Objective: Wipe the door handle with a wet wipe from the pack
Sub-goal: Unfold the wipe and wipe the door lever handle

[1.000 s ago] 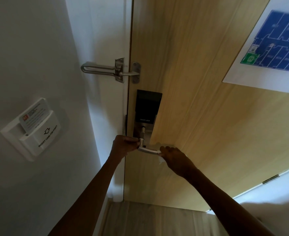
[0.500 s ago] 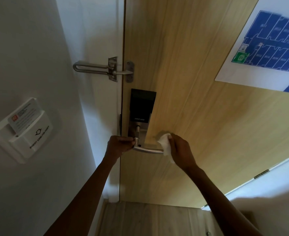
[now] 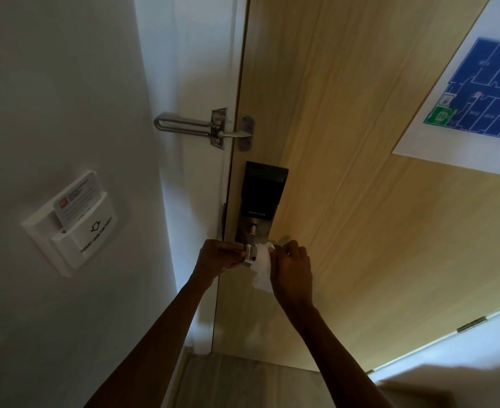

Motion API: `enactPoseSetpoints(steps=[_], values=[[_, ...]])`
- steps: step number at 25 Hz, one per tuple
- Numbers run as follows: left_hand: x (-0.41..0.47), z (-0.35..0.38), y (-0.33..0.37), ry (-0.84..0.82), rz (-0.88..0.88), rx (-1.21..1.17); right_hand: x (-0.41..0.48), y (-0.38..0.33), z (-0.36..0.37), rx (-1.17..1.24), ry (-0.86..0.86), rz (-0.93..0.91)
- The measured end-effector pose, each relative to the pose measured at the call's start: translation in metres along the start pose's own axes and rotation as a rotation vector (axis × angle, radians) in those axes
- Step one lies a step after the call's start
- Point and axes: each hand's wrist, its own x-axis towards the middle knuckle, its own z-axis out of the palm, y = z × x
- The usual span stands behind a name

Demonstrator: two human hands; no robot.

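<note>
A silver lever door handle [image 3: 250, 254] sticks out below a black smart lock [image 3: 262, 191] on the wooden door [image 3: 360, 201]. My left hand [image 3: 221, 256] grips the handle at its pivot end. My right hand [image 3: 293, 273] holds a white wet wipe [image 3: 263, 266] wrapped over the lever, which is mostly hidden under the wipe and hand. The wipe's loose end hangs below. No wipe pack is in view.
A metal swing-bar door guard [image 3: 204, 128] spans frame and door above the lock. A white key-card switch [image 3: 72, 222] with a card in it is on the left wall. A blue floor plan [image 3: 478, 92] is posted on the door's upper right. Wooden floor [image 3: 243, 384] lies below.
My right hand has slid the wipe left along the lever from its free end toward the pivot, close to my left hand. My left hand has stayed on the handle.
</note>
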Motion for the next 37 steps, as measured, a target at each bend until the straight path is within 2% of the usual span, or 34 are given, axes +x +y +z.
enactPoseSetpoints(steps=[7,11,15,20,23,26,33,37], values=[[-0.004,0.0,0.004,-0.033,-0.014,-0.107,0.006,0.004,-0.024,0.365,0.121,0.241],[-0.006,0.003,0.004,-0.004,-0.004,-0.081,0.024,0.018,-0.044,0.542,0.242,0.25],[-0.008,0.005,0.007,0.009,-0.039,-0.095,0.031,0.011,-0.047,0.718,0.224,0.253],[-0.009,0.005,0.01,0.006,-0.076,-0.042,0.009,0.011,-0.025,0.565,0.016,0.229],[-0.011,0.004,0.013,0.028,-0.078,0.007,0.008,0.013,-0.028,0.562,-0.066,0.244],[-0.015,0.005,0.015,0.011,-0.048,-0.006,0.008,0.01,-0.025,0.551,-0.059,0.206],[-0.017,0.005,0.019,0.019,-0.045,-0.036,-0.006,0.011,-0.007,0.341,0.008,0.041],[-0.019,0.006,0.024,0.031,-0.065,-0.037,-0.012,0.015,-0.004,0.25,-0.019,-0.037]])
